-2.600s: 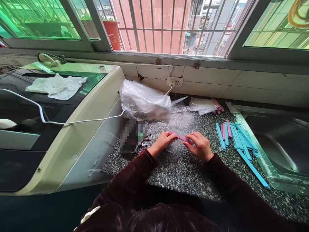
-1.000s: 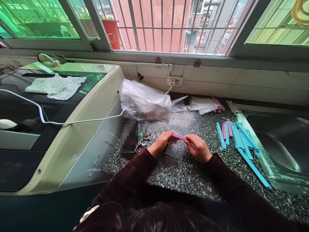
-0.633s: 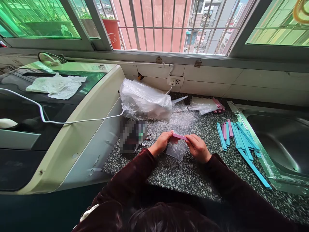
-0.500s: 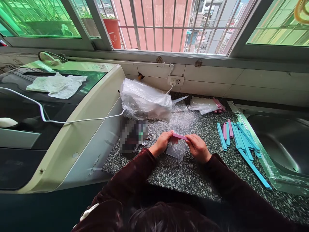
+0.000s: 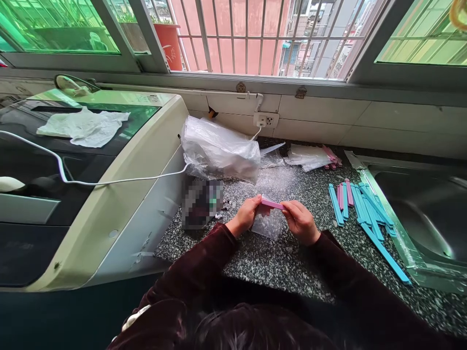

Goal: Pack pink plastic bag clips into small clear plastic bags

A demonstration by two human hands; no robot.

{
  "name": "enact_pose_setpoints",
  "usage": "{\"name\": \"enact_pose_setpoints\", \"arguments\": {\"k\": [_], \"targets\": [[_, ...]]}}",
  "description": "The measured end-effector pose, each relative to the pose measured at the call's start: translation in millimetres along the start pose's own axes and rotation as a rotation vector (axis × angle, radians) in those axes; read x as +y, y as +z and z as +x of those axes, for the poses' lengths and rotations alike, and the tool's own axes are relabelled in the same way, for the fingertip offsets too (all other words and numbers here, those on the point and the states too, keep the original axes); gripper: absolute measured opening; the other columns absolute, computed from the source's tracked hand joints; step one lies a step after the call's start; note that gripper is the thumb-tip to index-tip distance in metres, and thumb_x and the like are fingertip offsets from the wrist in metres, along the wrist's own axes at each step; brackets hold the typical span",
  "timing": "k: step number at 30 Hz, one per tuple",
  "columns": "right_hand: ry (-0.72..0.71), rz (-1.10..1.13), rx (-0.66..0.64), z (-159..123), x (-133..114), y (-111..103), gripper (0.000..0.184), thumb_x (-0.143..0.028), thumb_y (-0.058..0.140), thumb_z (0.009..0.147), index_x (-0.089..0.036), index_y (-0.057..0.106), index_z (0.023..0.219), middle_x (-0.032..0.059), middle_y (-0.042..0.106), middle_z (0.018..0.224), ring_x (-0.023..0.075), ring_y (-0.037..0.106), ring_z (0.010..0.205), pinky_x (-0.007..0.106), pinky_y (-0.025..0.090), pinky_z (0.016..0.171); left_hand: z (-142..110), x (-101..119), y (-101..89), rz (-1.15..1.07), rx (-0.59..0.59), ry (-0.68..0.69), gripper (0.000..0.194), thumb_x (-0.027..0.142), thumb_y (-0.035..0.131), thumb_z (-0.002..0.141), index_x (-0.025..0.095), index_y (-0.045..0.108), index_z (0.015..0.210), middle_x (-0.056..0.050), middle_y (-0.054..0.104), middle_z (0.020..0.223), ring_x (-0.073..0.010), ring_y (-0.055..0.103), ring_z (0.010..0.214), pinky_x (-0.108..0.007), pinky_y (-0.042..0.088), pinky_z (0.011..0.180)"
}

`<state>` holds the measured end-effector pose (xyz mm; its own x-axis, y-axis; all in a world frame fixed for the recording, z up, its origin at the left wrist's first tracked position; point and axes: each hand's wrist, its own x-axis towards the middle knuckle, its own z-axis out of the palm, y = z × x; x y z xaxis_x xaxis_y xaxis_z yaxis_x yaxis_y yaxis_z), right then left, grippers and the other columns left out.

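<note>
Slim pink plastic clip (image 5: 272, 203) | over speckled black-and-white stone worktop (image 5: 259, 262) | long axis roughly left-to-right | bare left hand (image 5: 247, 214), right hand (image 5: 302, 223) equally near, fingers pinching opposite ends | clear plastic bag (image 5: 268, 226) at its near side

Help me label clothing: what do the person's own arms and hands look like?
The left sleeve and right sleeve are long, dark maroon-brown and velvety-looking, reaching the wrists. The left hand and right hand wear no gloves. A pale patch shows by the left sleeve's upper end; what it is, I can't tell.
</note>
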<state>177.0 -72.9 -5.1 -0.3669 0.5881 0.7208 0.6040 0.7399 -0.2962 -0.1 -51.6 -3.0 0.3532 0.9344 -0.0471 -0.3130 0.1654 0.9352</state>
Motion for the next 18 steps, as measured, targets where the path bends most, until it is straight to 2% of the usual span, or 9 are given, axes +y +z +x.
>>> {"name": "enact_pose_setpoints", "arguments": {"k": [13,18], "targets": [[0.009,-0.024,0.004,0.8,-0.3,-0.4,0.022,-0.017,0.044,0.088,-0.018,0.057,0.106,0.0086,0.063,0.082,0.0180,0.060,0.074,0.033,0.053,0.066,0.8,1.9,3.1,-0.060,0.047,-0.065,0.048,0.048,0.044,0.084,0.013,0.060,0.056,-0.004,0.056,0.051,-0.0138,0.050,0.054,-0.027,0.040,0.063],[-0.016,-0.016,0.026,1.8,-1.3,-1.4,0.023,-0.015,0.045,0.087,-0.018,0.057,0.106,0.0087,0.063,0.083,0.0179,0.059,0.074,0.032,0.053,0.066,1.2,1.6,2.6,-0.102,0.043,-0.105,0.049,0.049,0.044,0.083,0.012,0.059,0.054,-0.005,0.056,0.050,-0.0132,0.049,0.051,-0.026,0.039,0.058]]}}
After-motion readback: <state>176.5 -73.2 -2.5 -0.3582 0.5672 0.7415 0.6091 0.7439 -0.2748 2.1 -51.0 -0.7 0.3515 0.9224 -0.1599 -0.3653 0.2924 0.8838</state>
